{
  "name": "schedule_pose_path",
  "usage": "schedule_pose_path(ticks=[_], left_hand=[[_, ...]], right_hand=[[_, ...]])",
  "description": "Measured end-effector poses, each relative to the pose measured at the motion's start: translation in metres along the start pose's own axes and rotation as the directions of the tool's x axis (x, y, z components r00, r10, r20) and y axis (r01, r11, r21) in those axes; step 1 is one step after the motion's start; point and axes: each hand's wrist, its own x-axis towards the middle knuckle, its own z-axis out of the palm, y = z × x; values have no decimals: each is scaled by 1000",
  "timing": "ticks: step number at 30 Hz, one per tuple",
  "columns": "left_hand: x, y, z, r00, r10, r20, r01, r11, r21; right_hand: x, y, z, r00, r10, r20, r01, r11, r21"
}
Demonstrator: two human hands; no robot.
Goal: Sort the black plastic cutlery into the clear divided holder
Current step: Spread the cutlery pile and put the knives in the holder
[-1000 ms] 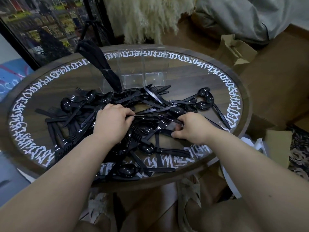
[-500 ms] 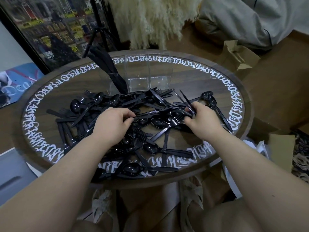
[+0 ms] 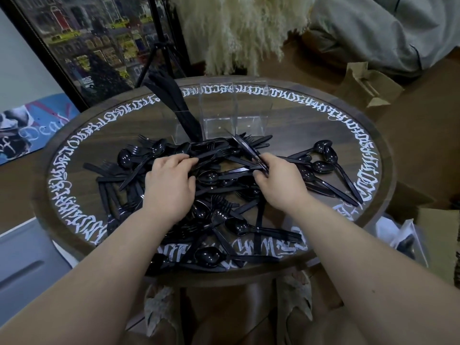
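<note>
Head view: right hand (image 3: pixel 278 181) pinches knives (image 3: pixel 245 148) over cutlery pile (image 3: pixel 219 207); left hand (image 3: pixel 169 185) grips one piece.

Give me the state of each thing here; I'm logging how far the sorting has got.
clear divided holder: upright; left compartment holds knives, the other two look empty.
knives in holder: leaning left.
cutlery pile: loose, unsorted on the round table.
left hand: pinching a piece in the pile.
right hand: gripping knives.
</note>
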Motion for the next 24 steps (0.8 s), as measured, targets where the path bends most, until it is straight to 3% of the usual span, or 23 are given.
schedule_pose_path(ticks=[3, 10, 24], left_hand=[[11, 1, 2, 1000, -19, -15, 19, 1000, -10], [24, 6, 11, 993, -5, 120, 1, 1000, 28], [26, 16, 12, 991, 48, 129, -38, 996, -78]], right_hand=[[8, 0, 4, 998, 63, -26, -64, 997, -36], [22, 18, 1, 974, 221, -45, -226, 959, -170], [22, 15, -5, 964, 243, -106, -242, 970, 19]])
